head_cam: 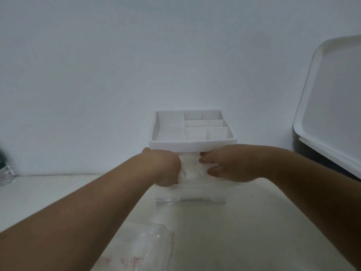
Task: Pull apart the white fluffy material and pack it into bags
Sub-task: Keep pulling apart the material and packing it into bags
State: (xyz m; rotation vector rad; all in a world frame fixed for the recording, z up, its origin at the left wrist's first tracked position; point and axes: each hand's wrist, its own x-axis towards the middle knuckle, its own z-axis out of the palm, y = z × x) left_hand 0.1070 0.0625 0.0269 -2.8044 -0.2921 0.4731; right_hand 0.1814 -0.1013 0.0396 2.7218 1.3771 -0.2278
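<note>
A clump of white fluffy material [190, 169] sits between my two hands, just in front of the white divided organiser. My left hand [165, 167] grips its left side with curled fingers. My right hand [220, 165] lies on its right side, fingertips pressing into the fluff. A clear plastic bag [190, 198] lies flat on the table right below the clump; whether the fluff is inside its mouth I cannot tell. Another clear bag [144, 249], with faint red print, lies near the bottom under my left forearm.
A white organiser tray [192, 143] with several empty compartments stands against the wall behind my hands. A large white lid or tray [328, 106] leans at the right. A plastic water bottle [5, 173] stands at the far left edge.
</note>
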